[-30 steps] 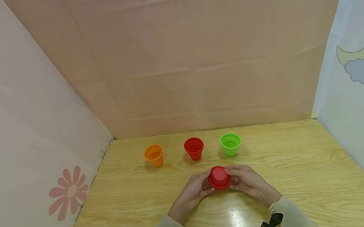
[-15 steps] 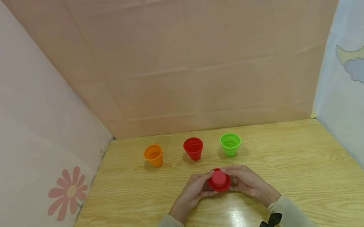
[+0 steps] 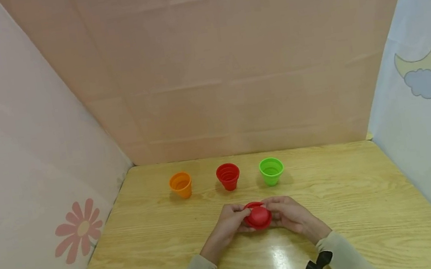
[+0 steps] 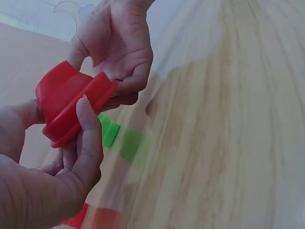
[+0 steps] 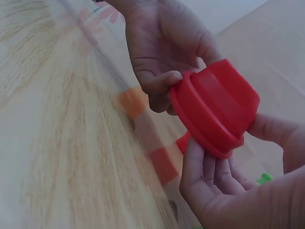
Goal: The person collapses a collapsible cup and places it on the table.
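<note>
Both hands hold a red collapsible cup [image 3: 259,216] above the near middle of the table, its base facing up and its rim below. My left hand [image 3: 229,220] grips its left side, thumb on the wall and fingers under the rim. On the other side my right hand [image 3: 291,214] grips it the same way. In the left wrist view the red cup [image 4: 71,98] is squat, with a stepped, partly folded wall bent out of shape near the thumbs. The right wrist view shows the red cup [image 5: 214,109] from its other side, with fingers along the rim.
Behind the hands an orange cup [image 3: 181,186], a second red cup [image 3: 228,177] and a green cup [image 3: 272,172] stand upright in a spaced row on the wooden table [image 3: 356,197]. A brown backdrop [image 3: 206,71] and patterned side sheets close in the table.
The held red cup has come slightly nearer the person. Its wall now looks pressed in and its base tilted under the thumbs. The standing cups have stayed in place.
</note>
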Motion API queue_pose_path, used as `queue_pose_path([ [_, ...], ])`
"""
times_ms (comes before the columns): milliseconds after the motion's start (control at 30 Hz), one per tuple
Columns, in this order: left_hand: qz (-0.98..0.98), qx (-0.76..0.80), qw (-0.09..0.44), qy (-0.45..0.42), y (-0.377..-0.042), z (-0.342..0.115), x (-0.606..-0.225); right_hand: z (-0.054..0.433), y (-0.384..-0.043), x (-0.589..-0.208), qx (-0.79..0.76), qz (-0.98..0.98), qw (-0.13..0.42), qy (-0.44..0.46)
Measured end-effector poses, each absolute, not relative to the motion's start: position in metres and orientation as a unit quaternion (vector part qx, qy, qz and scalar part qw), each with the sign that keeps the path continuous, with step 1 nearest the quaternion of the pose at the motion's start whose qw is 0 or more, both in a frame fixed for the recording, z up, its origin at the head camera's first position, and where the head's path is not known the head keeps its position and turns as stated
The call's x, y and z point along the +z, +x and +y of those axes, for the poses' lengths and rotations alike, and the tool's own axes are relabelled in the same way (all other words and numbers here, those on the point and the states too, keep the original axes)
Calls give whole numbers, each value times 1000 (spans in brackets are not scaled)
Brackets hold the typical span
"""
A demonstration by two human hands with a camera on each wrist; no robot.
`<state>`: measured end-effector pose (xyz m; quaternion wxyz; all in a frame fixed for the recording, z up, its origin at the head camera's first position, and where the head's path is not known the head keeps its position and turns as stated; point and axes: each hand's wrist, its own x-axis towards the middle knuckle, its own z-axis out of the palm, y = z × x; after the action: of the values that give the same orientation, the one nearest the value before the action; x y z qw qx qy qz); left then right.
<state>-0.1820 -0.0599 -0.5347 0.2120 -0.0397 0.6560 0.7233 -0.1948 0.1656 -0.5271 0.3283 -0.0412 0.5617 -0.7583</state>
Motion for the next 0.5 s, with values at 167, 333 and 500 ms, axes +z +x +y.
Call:
queue_pose_path([
  [167,658,725,195,-54,-184,-60,-535,168,-197,-529,-767,539,340,-75],
  [333,659,728,182,-56,-184,-60,-535,167,-198,-529,-772,534,333,-88],
  [500,660,730,169,-57,-183,-57,-536,163,-196,-527,-770,554,308,-74],
])
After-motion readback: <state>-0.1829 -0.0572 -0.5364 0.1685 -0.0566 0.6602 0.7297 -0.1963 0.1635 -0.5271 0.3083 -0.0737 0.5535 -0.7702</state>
